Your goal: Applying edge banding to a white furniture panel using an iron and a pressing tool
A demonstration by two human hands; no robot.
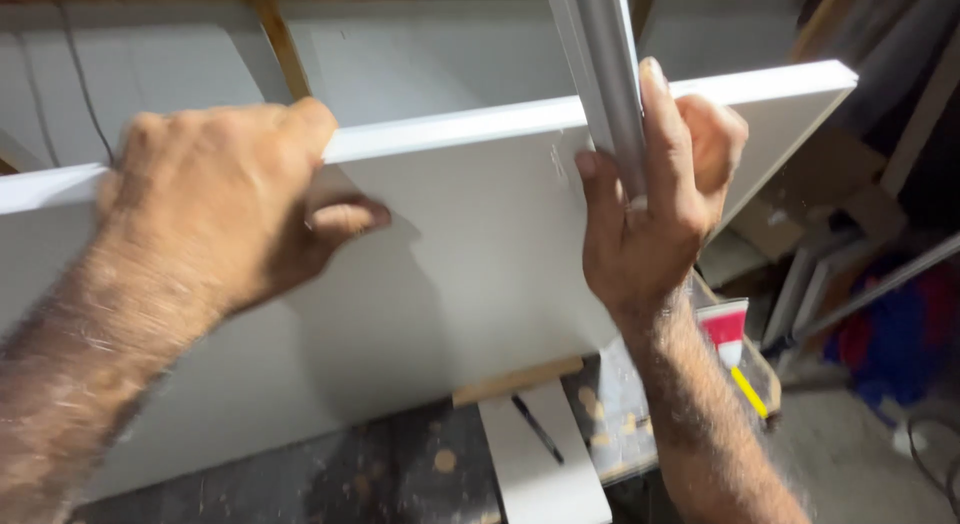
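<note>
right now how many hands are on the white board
2. The left hand grips the top edge of the board near its left end. The right hand is near the right end, holding a grey bar against it.

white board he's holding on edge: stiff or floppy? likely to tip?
Probably stiff: the white board keeps a straight top edge between the left hand and right hand. Likely tippy, since it stands on edge on the workbench. Its smooth face may be slippery.

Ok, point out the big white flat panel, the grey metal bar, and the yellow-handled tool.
big white flat panel (pixel 470 274): head view, front face.
grey metal bar (pixel 608 74): head view, shaft above the right hand.
yellow-handled tool (pixel 748 392): head view, handle.
</note>
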